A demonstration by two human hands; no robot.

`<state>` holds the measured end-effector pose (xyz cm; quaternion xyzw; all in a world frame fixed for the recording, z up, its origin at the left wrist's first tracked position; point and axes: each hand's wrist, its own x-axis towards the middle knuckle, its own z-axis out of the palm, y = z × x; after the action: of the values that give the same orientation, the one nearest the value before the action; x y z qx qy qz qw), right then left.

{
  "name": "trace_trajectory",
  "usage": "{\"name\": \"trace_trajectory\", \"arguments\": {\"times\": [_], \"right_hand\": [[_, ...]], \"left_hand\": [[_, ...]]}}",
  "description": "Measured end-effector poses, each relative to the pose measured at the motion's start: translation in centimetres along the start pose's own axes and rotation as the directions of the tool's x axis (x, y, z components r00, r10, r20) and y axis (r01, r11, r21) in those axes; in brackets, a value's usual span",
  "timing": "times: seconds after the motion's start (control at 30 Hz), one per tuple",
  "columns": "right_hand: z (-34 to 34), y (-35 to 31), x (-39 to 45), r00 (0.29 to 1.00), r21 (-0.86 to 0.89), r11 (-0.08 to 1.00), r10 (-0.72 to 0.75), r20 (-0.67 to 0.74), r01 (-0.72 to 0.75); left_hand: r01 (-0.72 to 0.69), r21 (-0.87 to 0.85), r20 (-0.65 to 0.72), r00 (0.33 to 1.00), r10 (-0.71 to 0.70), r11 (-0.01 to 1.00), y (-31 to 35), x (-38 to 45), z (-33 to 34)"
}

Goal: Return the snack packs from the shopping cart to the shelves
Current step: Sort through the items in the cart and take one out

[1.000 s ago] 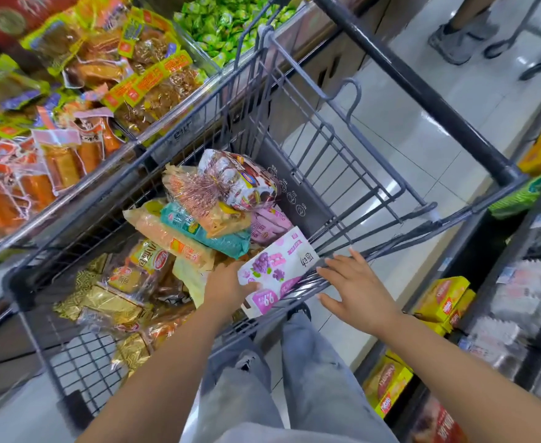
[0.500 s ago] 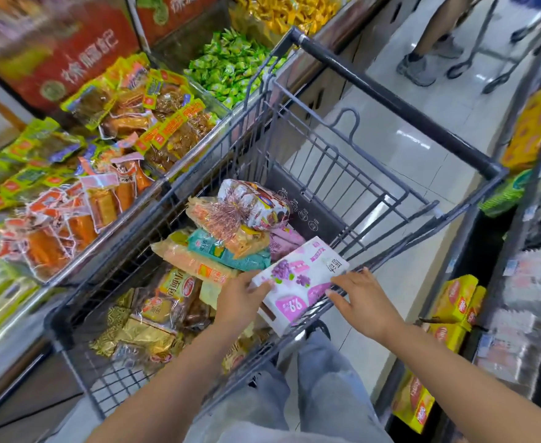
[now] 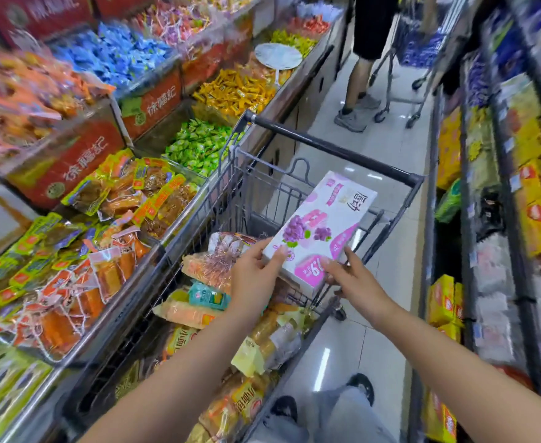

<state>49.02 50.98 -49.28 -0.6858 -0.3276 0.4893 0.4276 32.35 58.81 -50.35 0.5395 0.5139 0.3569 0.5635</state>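
White and pink, the snack box [image 3: 320, 226] was held above the shopping cart [image 3: 333, 148]; the left hand [image 3: 255, 276] gripped its near corner with curled fingers, the right hand [image 3: 352, 278] pinching its lower edge.

Both bare forearms reach forward from the bottom edge of the head view, converging toward the middle. The left hand [image 3: 252, 273] is seen from the back, its wrist straight, with the fingers [image 3: 264, 251] curled over the near left corner of a box [image 3: 322, 228] and gripping it. The right hand [image 3: 354, 278] comes in from the lower right, also back up, fingers [image 3: 333, 265] spread and bent against the near right edge of the box, thumb tucked underneath. The hands sit close together, not touching each other.
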Motion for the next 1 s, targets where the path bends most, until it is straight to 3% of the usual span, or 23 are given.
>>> {"name": "trace_trajectory", "arguments": {"times": [0.13, 0.23, 0.33, 0.43, 0.67, 0.8, 1.0], "right_hand": [[-2.6, -2.4, -1.5, 0.968, 0.117, 0.977, -0.149, -0.204, 0.175], [-5.8, -4.1, -3.8, 0.913, 0.174, 0.945, -0.202, -0.353, 0.276], [-9.8, -4.5, -7.1, 0.854, 0.120, 0.933, -0.251, -0.456, 0.339], [-13.7, -4.1, -11.3, 0.797, 0.038, 0.921, -0.314, -0.515, 0.387], [-19.4, -2.0, -24.2, 0.717, -0.253, 0.912, -0.410, -0.564, 0.323], [-20.6, -0.4, -30.3, 0.679, -0.371, 0.897, -0.428, -0.596, 0.240], [-20.5, 2.4, -37.3, 0.681, -0.371, 0.915, -0.373, -0.630, 0.158]], "left_hand": [[-0.125, -0.065, 0.081, 0.988, 0.130, 0.990, 4.3, -0.8, 3.2], [-0.204, -0.023, 0.179, 0.962, 0.205, 0.979, 7.1, -1.4, 5.8], [-0.223, -0.061, 0.372, 0.900, 0.229, 0.973, 9.9, -2.6, 8.9], [-0.329, -0.016, 0.464, 0.834, 0.299, 0.944, 12.6, -4.1, 12.2], [-0.435, -0.152, 0.553, 0.707, 0.441, 0.887, 17.0, -9.8, 18.3], [-0.490, -0.127, 0.627, 0.634, 0.453, 0.862, 18.0, -13.5, 20.7], [-0.645, -0.099, 0.720, 0.479, 0.502, 0.758, 18.3, -17.5, 22.5]]}}
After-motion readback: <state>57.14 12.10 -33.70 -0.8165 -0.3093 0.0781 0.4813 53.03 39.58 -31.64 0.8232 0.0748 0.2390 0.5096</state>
